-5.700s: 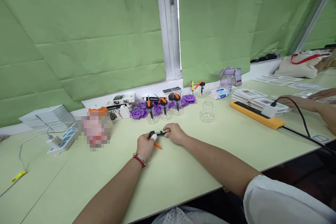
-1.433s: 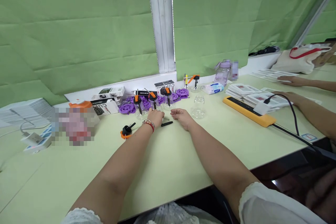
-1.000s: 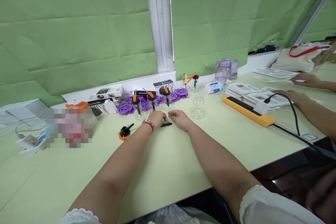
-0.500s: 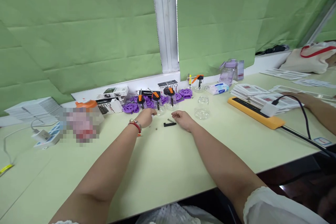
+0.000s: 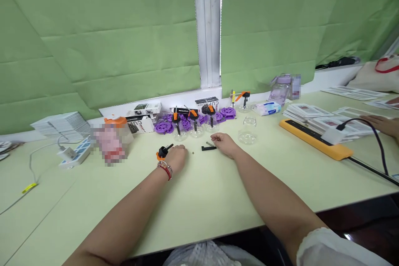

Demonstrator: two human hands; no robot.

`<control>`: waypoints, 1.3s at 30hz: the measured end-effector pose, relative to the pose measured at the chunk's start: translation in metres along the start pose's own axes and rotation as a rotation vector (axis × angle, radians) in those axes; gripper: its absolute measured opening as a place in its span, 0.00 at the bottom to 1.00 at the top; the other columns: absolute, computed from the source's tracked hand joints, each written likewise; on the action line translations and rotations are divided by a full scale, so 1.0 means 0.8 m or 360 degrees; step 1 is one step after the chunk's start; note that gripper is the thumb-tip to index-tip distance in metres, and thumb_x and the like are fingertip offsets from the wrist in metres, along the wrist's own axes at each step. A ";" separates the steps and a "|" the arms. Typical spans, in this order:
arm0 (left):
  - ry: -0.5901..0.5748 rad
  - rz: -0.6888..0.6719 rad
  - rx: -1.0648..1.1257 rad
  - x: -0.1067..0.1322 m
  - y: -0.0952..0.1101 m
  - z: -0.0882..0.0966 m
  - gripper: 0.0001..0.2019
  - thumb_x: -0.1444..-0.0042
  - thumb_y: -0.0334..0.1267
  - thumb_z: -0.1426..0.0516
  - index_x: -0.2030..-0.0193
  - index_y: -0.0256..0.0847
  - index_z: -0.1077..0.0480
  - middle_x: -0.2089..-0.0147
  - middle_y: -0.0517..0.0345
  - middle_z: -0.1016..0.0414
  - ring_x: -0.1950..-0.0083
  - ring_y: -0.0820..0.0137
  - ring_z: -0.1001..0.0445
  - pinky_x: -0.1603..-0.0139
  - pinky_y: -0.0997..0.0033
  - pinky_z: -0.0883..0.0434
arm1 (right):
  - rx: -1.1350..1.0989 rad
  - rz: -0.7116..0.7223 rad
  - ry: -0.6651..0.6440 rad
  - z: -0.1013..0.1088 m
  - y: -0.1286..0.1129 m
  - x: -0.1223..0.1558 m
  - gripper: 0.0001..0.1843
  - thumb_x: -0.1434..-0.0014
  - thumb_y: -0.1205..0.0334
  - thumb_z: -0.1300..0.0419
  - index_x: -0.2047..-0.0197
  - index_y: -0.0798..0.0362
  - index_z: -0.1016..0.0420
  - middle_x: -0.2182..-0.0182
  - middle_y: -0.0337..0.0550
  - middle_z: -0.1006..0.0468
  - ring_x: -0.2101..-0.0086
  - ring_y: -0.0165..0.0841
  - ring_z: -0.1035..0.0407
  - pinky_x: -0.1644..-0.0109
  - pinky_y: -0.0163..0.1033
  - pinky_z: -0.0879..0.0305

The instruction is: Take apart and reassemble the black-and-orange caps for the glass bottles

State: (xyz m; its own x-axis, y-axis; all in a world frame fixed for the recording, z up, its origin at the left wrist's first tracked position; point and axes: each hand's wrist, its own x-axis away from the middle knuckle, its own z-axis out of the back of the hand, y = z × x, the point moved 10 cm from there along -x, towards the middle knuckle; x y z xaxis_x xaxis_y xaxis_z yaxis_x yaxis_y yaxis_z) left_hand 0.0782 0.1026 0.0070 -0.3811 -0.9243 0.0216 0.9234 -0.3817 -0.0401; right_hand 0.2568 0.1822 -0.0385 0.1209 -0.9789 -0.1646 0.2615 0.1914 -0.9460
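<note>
My left hand [image 5: 176, 158] rests on the table with its fingers curled down, partly hidden behind its back. Just to its left lies a black and orange lid [image 5: 162, 152] with a stem pointing toward the fingers. My right hand [image 5: 225, 144] lies on its side with fingers bent together; what is in them, if anything, is hidden. Beside its fingertips are a small metal spring [image 5: 210, 144] and a short black plastic part [image 5: 208, 148]. A tiny brown piece [image 5: 193, 153] sits between the hands. Right of my right hand stands a lidless clear jar [image 5: 247, 136].
Behind the hands stand clear jars [image 5: 195, 132] with black and orange tops, purple plastic parts [image 5: 163, 127] and boxes [image 5: 141, 124]. An orange power strip [image 5: 314, 139], stacked printed sheets [image 5: 299, 112] and another person's hand [image 5: 378, 122] are at right. A white power strip [image 5: 76, 156] is at left.
My left hand has drawn back from the jars toward me, and the black and orange lid now shows beside it. The right hand stays by the spring; the view has shifted slightly left.
</note>
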 end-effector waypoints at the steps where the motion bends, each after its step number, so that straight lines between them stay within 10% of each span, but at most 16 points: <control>1: 0.0005 -0.0010 -0.0012 0.003 0.002 0.000 0.14 0.56 0.19 0.51 0.68 0.35 0.28 0.59 0.45 0.28 0.56 0.61 0.29 0.56 0.65 0.35 | 0.0004 -0.0002 -0.0001 0.000 -0.001 0.000 0.16 0.49 0.69 0.42 0.56 0.58 0.25 0.62 0.47 0.23 0.62 0.32 0.30 0.50 0.43 0.33; 11: 0.0285 -0.0036 0.0088 0.029 -0.007 0.023 0.17 0.53 0.20 0.53 0.62 0.40 0.29 0.55 0.51 0.26 0.52 0.65 0.30 0.49 0.62 0.40 | -0.0029 -0.0006 -0.0009 -0.001 0.003 -0.001 0.16 0.50 0.69 0.42 0.56 0.58 0.25 0.62 0.46 0.23 0.63 0.32 0.29 0.50 0.43 0.33; 15: 0.0606 0.0657 0.0054 0.055 -0.095 0.057 0.12 0.47 0.35 0.49 0.58 0.38 0.30 0.50 0.43 0.28 0.49 0.55 0.31 0.52 0.58 0.38 | -0.0026 0.0008 0.0003 -0.001 0.004 -0.001 0.16 0.50 0.69 0.42 0.56 0.58 0.25 0.62 0.46 0.23 0.62 0.32 0.29 0.50 0.43 0.33; 19: 0.0318 0.1202 0.0362 0.077 -0.162 0.016 0.24 0.51 0.53 0.46 0.54 0.36 0.34 0.53 0.37 0.27 0.54 0.51 0.27 0.62 0.61 0.34 | -0.0005 0.0029 0.0058 0.002 0.005 -0.002 0.15 0.50 0.68 0.41 0.57 0.57 0.25 0.62 0.46 0.22 0.61 0.33 0.29 0.49 0.43 0.33; 29: 0.0452 0.0723 0.0818 0.061 -0.151 -0.001 0.29 0.59 0.27 0.41 0.46 0.35 0.39 0.45 0.42 0.34 0.53 0.65 0.27 0.56 0.71 0.31 | 0.0330 0.0263 0.0071 -0.009 -0.041 0.016 0.16 0.48 0.66 0.44 0.55 0.56 0.25 0.60 0.47 0.24 0.62 0.34 0.31 0.53 0.43 0.34; 33: 0.0386 0.0483 0.0781 0.058 -0.142 0.001 0.14 0.60 0.26 0.43 0.63 0.37 0.30 0.54 0.50 0.29 0.56 0.65 0.28 0.56 0.70 0.31 | 0.0355 0.0404 -0.0024 -0.041 -0.083 0.036 0.15 0.47 0.64 0.45 0.57 0.55 0.25 0.61 0.46 0.24 0.62 0.33 0.31 0.55 0.41 0.35; 39: 0.0515 0.0193 0.1134 0.060 -0.121 0.023 0.17 0.57 0.27 0.48 0.59 0.40 0.29 0.61 0.57 0.24 0.60 0.67 0.27 0.57 0.68 0.31 | 0.0299 0.0355 -0.0414 -0.120 -0.126 0.064 0.10 0.49 0.59 0.41 0.66 0.53 0.22 0.67 0.43 0.23 0.68 0.32 0.32 0.63 0.36 0.37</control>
State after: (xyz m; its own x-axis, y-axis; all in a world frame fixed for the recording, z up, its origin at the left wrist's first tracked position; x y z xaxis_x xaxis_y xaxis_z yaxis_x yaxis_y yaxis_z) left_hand -0.0286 0.0953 0.0299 -0.1690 -0.9565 -0.2376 0.7243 -0.2841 0.6283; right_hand 0.1446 0.1058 0.0219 0.4272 -0.8656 -0.2611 0.3692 0.4306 -0.8235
